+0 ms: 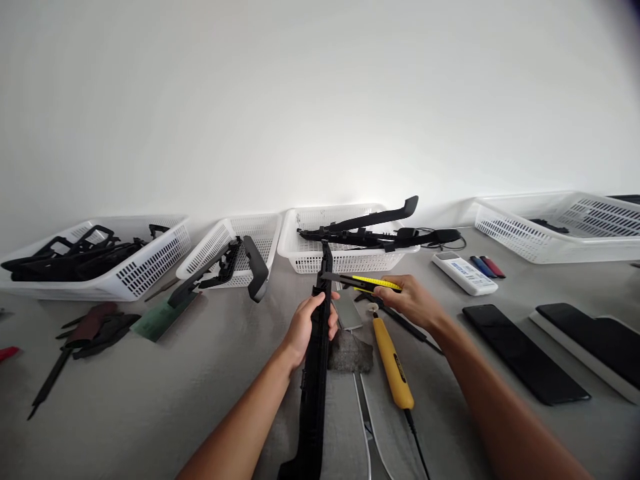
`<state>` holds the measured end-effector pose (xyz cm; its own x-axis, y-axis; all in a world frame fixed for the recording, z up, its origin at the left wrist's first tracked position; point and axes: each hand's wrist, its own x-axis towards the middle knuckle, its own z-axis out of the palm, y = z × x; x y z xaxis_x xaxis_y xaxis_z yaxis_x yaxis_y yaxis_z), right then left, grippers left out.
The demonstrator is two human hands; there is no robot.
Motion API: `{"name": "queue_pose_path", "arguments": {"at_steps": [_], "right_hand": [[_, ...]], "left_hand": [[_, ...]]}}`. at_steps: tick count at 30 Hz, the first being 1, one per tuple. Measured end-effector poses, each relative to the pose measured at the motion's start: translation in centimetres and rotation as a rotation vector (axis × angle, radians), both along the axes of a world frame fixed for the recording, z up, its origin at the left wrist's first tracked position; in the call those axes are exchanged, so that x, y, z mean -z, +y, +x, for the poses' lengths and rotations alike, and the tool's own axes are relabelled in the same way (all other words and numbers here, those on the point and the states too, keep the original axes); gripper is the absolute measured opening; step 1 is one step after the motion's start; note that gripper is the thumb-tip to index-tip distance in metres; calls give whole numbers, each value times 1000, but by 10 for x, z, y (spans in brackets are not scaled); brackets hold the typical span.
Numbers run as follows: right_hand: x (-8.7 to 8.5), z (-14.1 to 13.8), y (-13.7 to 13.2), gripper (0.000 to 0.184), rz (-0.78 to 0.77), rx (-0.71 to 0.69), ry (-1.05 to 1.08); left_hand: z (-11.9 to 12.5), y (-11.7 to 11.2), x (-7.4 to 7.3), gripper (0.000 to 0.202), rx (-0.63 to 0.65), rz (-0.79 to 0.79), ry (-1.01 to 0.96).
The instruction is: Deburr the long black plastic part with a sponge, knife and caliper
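Note:
My left hand [306,325] is closed around a long black plastic trim part [315,387], which stands lengthwise in front of me with its narrow end pointing away. In my right hand [407,300] is a yellow and black utility knife [373,283], pointing left. Its blade end touches or lies just over the upper part of the black trim; I cannot tell which. Beneath my hands lie a dark grey, rough-looking pad [351,351] and a small grey flat plate [347,310]. A yellow corded rotary tool [393,363] rests just right of the pad.
White baskets hold black parts: far left [150,267], centre-left [273,233], middle [305,263], right [505,240]. Parts overhang the middle basket. A brown-handled tool [90,327] and green sheet [163,320] lie left. A white device [465,273] and black phone [525,353] lie right.

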<state>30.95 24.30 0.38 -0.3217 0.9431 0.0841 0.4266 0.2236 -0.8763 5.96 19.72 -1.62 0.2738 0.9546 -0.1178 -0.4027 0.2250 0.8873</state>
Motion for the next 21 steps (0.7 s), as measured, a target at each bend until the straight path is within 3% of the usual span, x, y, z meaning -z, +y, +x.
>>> {"name": "queue_pose_path", "arguments": {"at_steps": [4,13,17,21], "right_hand": [[0,-2,0,45,-19,-58,-9],[-5,-2,-2,46,65,-27,-15],[-6,-2,-2,46,24,-60,-9],[-7,-2,-4,46,68,14,24]], "left_hand": [[0,0,0,43,2,-6,6],[0,1,1,43,-1,-13,9],[0,2,3,40,1,-6,11],[-2,2,5,41,18,0,-46]]}}
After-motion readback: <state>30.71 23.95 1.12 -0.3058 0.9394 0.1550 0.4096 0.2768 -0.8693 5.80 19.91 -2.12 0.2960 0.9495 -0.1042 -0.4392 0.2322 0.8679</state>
